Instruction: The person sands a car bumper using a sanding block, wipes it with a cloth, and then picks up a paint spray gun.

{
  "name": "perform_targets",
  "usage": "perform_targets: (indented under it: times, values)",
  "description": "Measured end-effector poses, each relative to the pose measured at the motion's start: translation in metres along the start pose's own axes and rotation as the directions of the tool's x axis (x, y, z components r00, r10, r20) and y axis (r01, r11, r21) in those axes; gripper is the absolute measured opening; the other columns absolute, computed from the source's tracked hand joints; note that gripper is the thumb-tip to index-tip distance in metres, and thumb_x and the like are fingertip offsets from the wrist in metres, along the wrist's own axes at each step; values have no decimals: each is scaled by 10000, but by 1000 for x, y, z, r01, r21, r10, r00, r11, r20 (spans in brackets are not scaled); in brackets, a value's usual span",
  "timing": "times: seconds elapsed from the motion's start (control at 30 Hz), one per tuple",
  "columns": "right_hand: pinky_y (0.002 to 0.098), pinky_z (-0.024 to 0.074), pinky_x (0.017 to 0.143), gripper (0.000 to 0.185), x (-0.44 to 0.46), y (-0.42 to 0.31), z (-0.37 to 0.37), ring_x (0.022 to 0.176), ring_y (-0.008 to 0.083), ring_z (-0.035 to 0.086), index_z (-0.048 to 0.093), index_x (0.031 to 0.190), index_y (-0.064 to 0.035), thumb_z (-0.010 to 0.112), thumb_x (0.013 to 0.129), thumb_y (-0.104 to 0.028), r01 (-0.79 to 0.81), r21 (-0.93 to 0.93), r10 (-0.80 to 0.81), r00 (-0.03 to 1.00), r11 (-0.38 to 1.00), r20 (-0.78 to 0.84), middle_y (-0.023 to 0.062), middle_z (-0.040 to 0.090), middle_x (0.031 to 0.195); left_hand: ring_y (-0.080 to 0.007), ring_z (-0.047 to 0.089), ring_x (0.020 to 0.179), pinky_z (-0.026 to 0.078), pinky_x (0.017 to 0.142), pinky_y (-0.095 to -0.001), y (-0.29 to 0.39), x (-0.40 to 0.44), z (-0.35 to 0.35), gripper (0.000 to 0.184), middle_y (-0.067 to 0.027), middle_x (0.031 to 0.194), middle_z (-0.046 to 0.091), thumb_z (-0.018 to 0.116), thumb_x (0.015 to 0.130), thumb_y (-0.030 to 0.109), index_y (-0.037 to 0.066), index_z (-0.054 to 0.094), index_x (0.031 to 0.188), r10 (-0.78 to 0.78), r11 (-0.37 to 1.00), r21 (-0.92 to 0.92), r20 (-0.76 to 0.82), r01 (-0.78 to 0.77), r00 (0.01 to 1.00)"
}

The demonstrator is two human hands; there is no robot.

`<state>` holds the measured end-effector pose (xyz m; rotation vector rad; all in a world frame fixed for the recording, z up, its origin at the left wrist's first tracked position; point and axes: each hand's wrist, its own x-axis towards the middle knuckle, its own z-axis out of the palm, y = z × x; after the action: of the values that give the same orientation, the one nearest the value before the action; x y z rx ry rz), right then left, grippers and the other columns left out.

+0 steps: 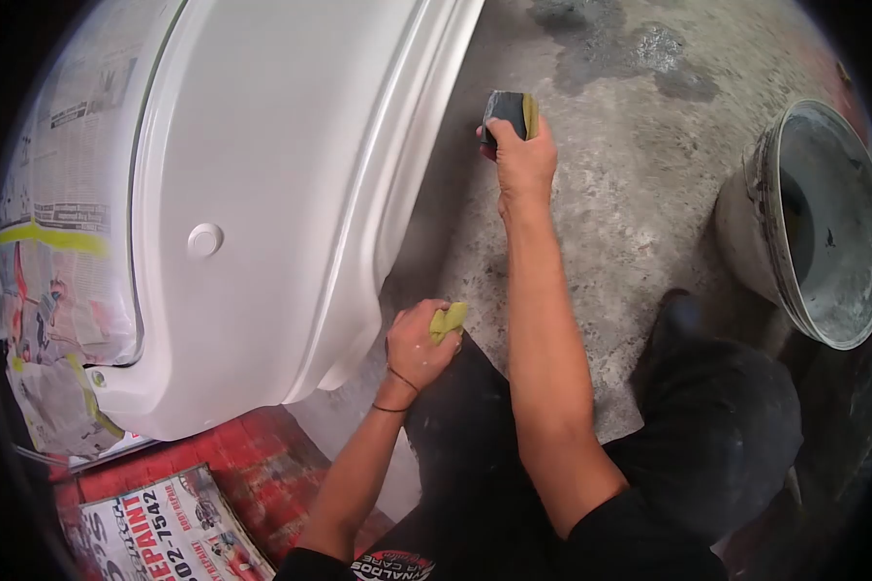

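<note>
Dark block (508,108) in right hand (527,160), yellowish piece (448,321) in left hand (418,346); both hands closed.

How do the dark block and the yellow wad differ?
The block is mostly dark with a yellowish side; the wad shows yellow-green throughout. The block has flat faces, while the wad looks rumpled. The right hand holds the block, the left hand the wad. Both are held in bare hands.

Says "REPAINT", "BODY REPAIR" and "02-7542" on the poster (170,531); says "YNALDOS" and "AR CARE" on the black shirt (494,550).
</note>
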<state>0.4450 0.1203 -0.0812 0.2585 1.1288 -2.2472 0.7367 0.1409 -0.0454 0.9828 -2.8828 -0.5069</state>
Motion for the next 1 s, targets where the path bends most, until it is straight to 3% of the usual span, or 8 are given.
perform_targets:
  times: [0.27,0.37,0.47,0.6,0.7,0.73,0.83,1.0]
  values:
    - [326,529,738,225,-11,2,42,807,119,622,744,1031,-32,859,963,-214,140,-117,-144,989,983,-28,23,701,927,-389,735,956,566,908,-457,2,9,4,339,-137,1044,781,796,809,178,88,732,1130,70,996,-50,-21,-71,997]
    - [404,542,846,289,-10,-2,61,869,243,681,698,1036,4,832,965,-243,192,-134,-207,973,972,-107,107,729,908,-389,735,953,560,914,-456,0,8,3,343,-139,1042,780,797,806,178,85,728,1130,61,997,-46,-18,-62,998]
    - [452,551,865,300,-9,0,74,910,311,711,687,1058,10,812,972,-248,201,-194,-225,968,960,-112,157,738,936,-386,737,973,554,932,-463,-2,5,1,348,-144,1041,776,804,804,173,80,724,1129,57,998,-37,-13,-57,998]
    - [513,557,862,280,-53,30,74,975,437,726,676,1099,10,765,985,-230,241,-456,-296,954,857,-52,239,734,1011,-377,740,1008,554,959,-476,-5,-3,-1,346,-145,1041,771,818,799,157,71,719,1120,52,998,-17,-11,-53,999]
    - [527,550,848,297,-82,45,75,942,453,709,656,1064,19,770,982,-243,268,-325,-314,944,907,-98,244,724,995,-380,738,1006,556,954,-477,-6,-4,-1,346,-143,1036,770,820,796,147,67,722,1118,62,998,-29,-10,-62,998]
    - [532,545,841,316,-75,47,76,911,447,701,650,1048,25,778,979,-256,350,-341,-406,907,872,-107,239,719,978,-380,737,1006,556,953,-477,-6,-4,-2,347,-142,1035,770,821,794,144,67,724,1118,64,997,-34,-8,-64,998]
    - [535,541,842,328,-35,34,82,910,450,694,653,1058,25,784,978,-265,320,-382,-383,918,867,-98,239,716,978,-377,738,1007,556,952,-472,-3,-14,-9,352,-142,1041,771,821,786,146,68,727,1117,46,999,-3,-45,-46,998]
    - [533,537,840,313,-55,42,80,915,452,691,624,1013,34,769,992,-243,340,-377,-406,908,861,-107,245,711,968,-383,734,994,554,941,-469,-11,-21,-10,373,-140,1055,771,818,778,168,71,728,1127,8,1000,-10,-36,-9,999]
